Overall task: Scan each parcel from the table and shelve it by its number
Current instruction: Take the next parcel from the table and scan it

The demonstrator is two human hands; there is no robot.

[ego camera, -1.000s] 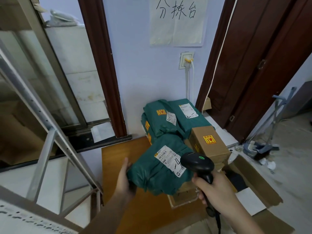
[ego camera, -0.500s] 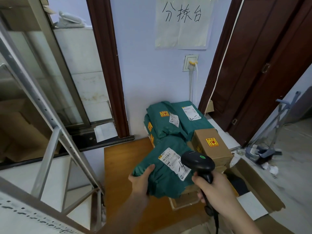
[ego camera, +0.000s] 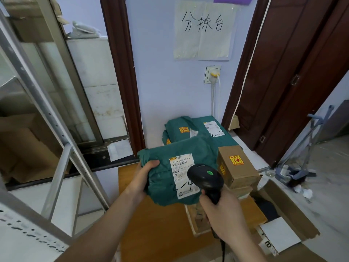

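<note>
Green plastic mailer parcel point(ego camera: 170, 167), pinched at its left end by our left hand point(ego camera: 143, 178) above the wooden table point(ego camera: 160, 233), faces its label toward the black handheld scanner point(ego camera: 205, 178) gripped in our right hand point(ego camera: 221, 210), just beside it.

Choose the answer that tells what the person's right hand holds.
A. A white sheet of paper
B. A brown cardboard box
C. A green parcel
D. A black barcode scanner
D: the right hand grips the handle of the black barcode scanner, aimed at the green parcel held by the left hand.
</note>
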